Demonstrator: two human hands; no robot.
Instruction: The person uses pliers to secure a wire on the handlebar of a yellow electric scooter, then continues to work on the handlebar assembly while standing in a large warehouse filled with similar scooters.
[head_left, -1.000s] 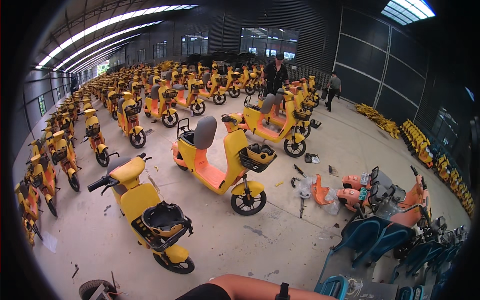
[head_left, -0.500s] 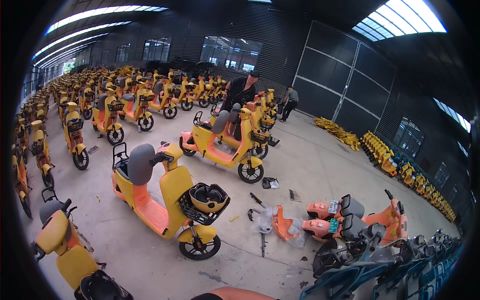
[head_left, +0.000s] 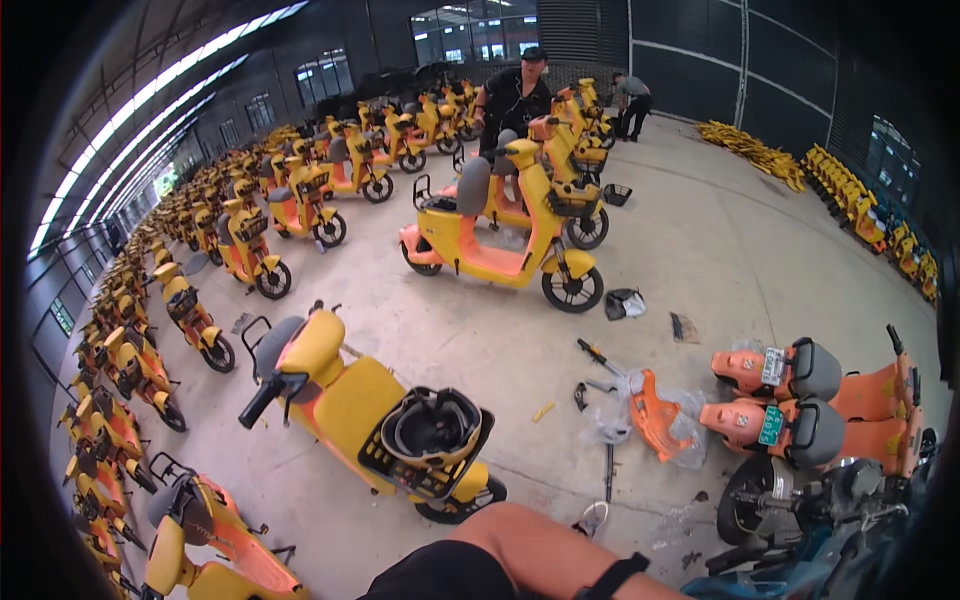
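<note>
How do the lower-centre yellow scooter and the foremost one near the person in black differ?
The lower-centre scooter points toward the lower right; the upper scooter stands side-on. The lower-centre scooter's front wheel is partly covered; the upper scooter's front wheel shows nearly whole. Both are yellow and orange with dark baskets.

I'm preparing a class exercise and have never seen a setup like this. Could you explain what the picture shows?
There is no robot here: a person wears a wide fisheye camera on their head, looking down, so straight edges bend near the rim. A bare limb with a black strap enters from below. Neither hand is in view, so I can't say what is held. In front, a yellow scooter carries a helmet in its black basket. On the concrete floor lie an orange panel and clear plastic. Many more scooters stand behind.
</note>
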